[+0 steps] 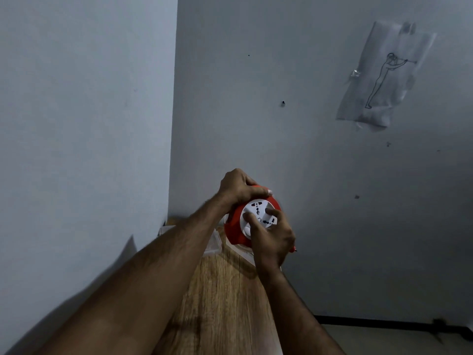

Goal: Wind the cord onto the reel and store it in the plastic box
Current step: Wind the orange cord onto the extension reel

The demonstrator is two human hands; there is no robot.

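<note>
Two hands (pixel 239 187) (pixel 271 237) around red reel (pixel 234 228)

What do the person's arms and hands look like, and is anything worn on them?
Both forearms are bare up to the frame edge: no sleeves show. The left hand and the right hand have no gloves. I see no watch, bracelet or ring, though some fingers are partly hidden. Fine hair shows on the forearms, and the left one is somewhat blurred.
</note>
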